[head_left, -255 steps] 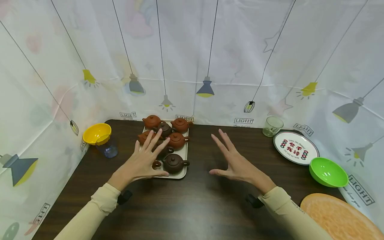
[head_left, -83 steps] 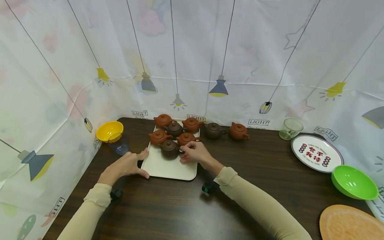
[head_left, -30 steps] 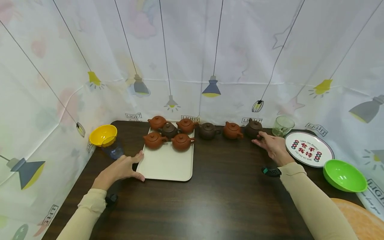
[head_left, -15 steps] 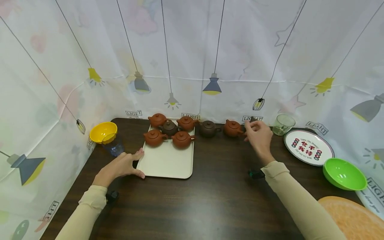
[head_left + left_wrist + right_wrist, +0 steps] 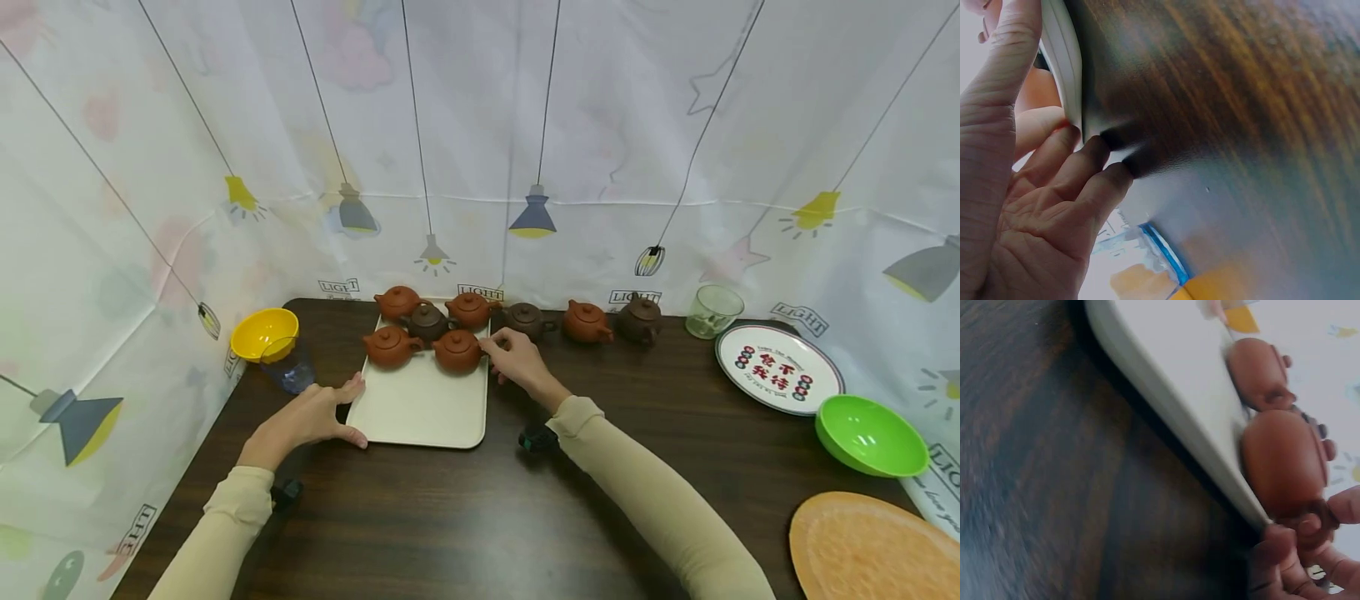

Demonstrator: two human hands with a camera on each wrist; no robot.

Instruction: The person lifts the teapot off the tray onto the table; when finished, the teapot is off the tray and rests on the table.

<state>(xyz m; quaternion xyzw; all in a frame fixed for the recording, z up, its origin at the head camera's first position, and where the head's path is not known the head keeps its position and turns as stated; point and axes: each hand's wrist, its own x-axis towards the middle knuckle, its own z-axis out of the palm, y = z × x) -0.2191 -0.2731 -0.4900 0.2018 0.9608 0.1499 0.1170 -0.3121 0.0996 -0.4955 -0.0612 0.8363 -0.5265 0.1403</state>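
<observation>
The fingers (image 5: 1291,547) of the right hand (image 5: 517,360) pinched the handle of the nearest reddish teapot (image 5: 457,351) at the right edge of the tray (image 5: 420,408), centre of the head view. Half a second earlier that hand had been at the upper right, by the dark teapot (image 5: 640,319) now standing alone in the row behind; judged from this, three pots were out on the counter (image 5: 480,517) and a fourth transfer was starting.

At left, the left hand (image 5: 307,417) stayed against the tray's near left corner, thumb on the rim, fingers straight.

The right wrist view was motion-blurred. The rear pots on the tray partly overlapped. The orange mat (image 5: 870,550) at lower right was cut off.
</observation>
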